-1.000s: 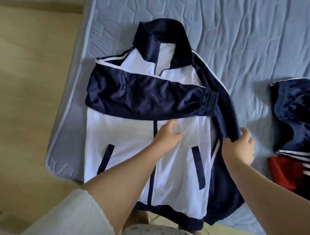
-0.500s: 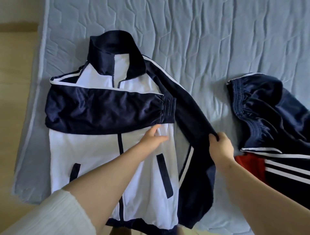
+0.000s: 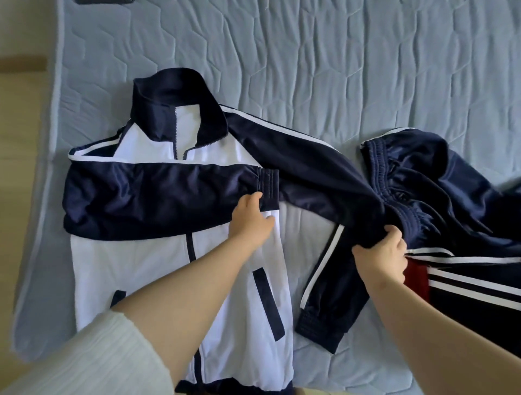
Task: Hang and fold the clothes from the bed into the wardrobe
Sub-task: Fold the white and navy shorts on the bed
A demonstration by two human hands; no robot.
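Note:
A navy and white track jacket (image 3: pixel 135 262) lies face up on the bed. One navy sleeve is folded flat across its chest. My left hand (image 3: pixel 251 222) rests open on the white front, its fingertips at that folded sleeve's cuff. My right hand (image 3: pixel 380 256) grips the jacket's other sleeve (image 3: pixel 318 169) near the elbow and holds it out to the right, lifted off the jacket. That sleeve's cuff (image 3: pixel 318 330) hangs down onto the cover.
The bed has a pale blue quilted cover (image 3: pixel 310 56). Navy track pants with white stripes (image 3: pixel 451 197) lie bunched at the right, over a red garment (image 3: pixel 417 279). Wooden floor (image 3: pixel 17 141) runs along the bed's left edge. A dark item (image 3: pixel 101 1) shows at the top edge.
My right hand has pulled the free sleeve out to the right, away from the jacket body. My left hand slid up to the folded sleeve's cuff. The camera moved closer.

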